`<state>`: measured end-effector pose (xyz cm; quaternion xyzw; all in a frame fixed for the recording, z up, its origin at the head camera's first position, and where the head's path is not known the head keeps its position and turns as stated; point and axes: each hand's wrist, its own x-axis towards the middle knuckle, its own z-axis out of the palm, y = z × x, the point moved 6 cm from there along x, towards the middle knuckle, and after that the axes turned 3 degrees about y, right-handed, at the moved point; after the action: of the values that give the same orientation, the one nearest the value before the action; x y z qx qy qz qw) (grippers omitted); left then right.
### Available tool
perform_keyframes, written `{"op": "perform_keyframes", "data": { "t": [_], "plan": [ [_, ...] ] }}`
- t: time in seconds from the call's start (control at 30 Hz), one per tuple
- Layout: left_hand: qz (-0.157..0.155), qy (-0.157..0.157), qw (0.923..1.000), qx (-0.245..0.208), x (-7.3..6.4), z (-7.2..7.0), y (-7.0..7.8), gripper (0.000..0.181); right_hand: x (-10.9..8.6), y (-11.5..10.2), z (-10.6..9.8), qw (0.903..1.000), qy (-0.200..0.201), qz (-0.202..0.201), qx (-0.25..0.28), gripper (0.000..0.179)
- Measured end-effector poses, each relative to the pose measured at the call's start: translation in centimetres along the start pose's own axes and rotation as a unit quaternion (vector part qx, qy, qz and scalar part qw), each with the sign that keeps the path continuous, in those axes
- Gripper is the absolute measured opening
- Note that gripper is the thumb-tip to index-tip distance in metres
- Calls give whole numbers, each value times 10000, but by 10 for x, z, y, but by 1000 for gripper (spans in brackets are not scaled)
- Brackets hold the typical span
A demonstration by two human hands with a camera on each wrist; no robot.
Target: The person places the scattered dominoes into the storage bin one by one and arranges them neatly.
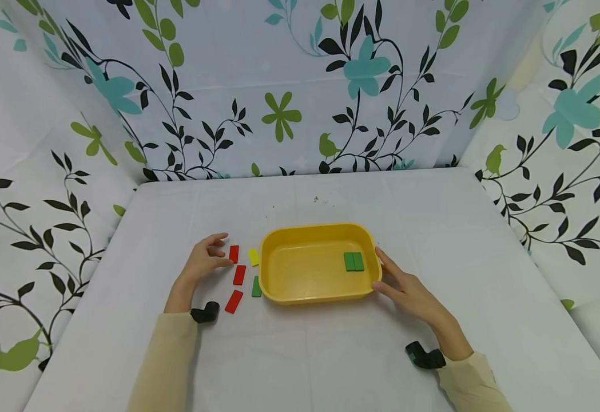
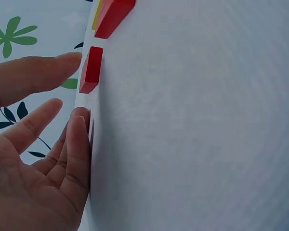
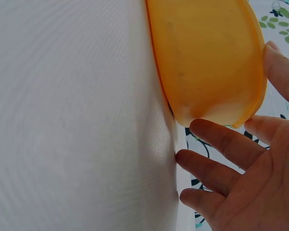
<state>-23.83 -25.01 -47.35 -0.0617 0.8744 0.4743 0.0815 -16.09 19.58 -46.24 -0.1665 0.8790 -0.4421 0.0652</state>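
White fabric printed with leaves and birds (image 1: 217, 68) is hanging at 12 o'clock, behind a table spread with plain white cloth (image 1: 310, 349); near its middle a shallow, round-cornered yellow plastic-looking tray (image 1: 300, 269) is sitting; the right hand (image 1: 405, 289) is resting at the tray's 3 o'clock end, fingers spread, thumb and index finger touching its wall; the left hand (image 1: 204, 260) is hovering towards 9 o'clock, thumb and index finger parted beside the farthest flat red rectangular block (image 1: 234, 253), gripping nothing visible, though whether it is touching that block I cannot tell; two more red blocks (image 1: 239, 275) are lying nearer 8 o'clock; two flat green rectangular blocks (image 1: 353, 261) are lying side by side inside the tray, towards 3 o'clock; a lone green block (image 1: 256, 287) and a small flat yellow block (image 1: 253, 257) are lying close by the 9 o'clock rim; the work seems to be standing partway, two pieces being inside and five outside; the rim is leaving little room beside those nearest two; inside, bare floor is stretching towards 9 o'clock; outside, open cloth is spreading at 6 o'clock
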Motion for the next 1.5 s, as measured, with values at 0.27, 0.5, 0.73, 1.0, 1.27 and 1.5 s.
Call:
{"op": "perform_keyframes", "data": {
  "t": [0.27,0.5,0.73,1.0,1.27,1.5],
  "plan": [
    [8,50,9994,334,5,6,-3,68,0,0,-2,10000,23,-43,2,76],
    [82,59,9979,644,7,9,-1,63,-1,0,-2,10000,7,17,0,76],
    [73,82,9966,816,6,11,-2,57,0,-1,-2,10000,-12,24,11,76],
    [138,187,9953,940,3,10,-5,49,0,2,0,10000,-22,53,35,76],
    [199,240,9946,994,4,10,-6,49,0,2,0,10000,5,-46,20,76],
    [123,301,9945,997,2,11,-7,50,0,2,0,10000,-11,-43,69,76]
  ]
}}
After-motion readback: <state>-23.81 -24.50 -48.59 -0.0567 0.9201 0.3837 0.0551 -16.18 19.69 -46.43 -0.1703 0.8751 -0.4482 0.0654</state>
